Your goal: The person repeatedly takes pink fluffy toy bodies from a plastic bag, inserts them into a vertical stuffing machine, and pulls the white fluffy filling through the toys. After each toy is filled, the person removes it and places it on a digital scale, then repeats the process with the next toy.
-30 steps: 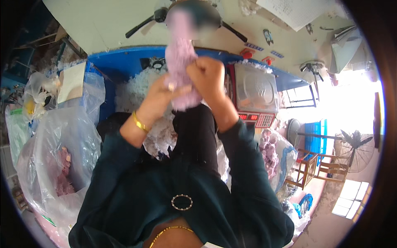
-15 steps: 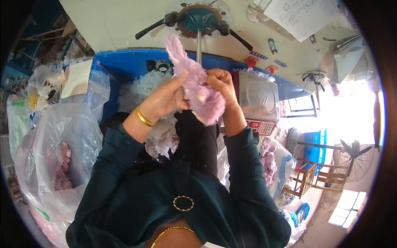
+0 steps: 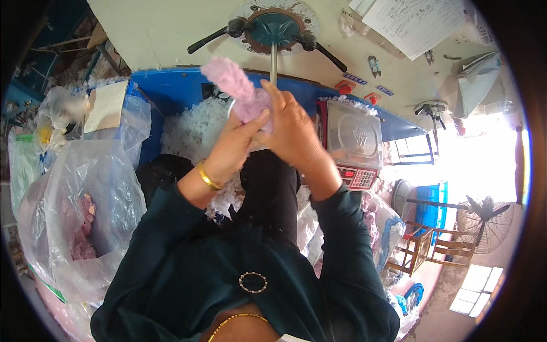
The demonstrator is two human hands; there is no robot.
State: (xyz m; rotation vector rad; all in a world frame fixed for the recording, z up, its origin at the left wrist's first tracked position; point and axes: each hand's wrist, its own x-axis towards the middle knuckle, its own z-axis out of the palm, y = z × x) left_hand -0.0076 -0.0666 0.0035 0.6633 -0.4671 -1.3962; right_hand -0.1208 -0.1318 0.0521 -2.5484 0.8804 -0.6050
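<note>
Pink plush piece (image 3: pixel 229 80) now points farther left at its far end; left hand (image 3: pixel 232 142) and right hand (image 3: pixel 293 131) grip its near end, left of the metal rod (image 3: pixel 274 60). Slack fingers could drop it into white stuffing (image 3: pixel 188 130).

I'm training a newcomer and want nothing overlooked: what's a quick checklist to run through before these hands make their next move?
1. Left hand on the pink plush: ok, its fingers are closed around it.
2. Right hand gripping firmly: cannot tell; it is against the plush, but its fingertips are hidden.
3. Plush clear of the metal tube: cannot tell; the hands hide the tube's near end.
4. White stuffing close by: ok, heaped near the left hand.
5. Scale switched on: ok, its red display is lit.
</note>
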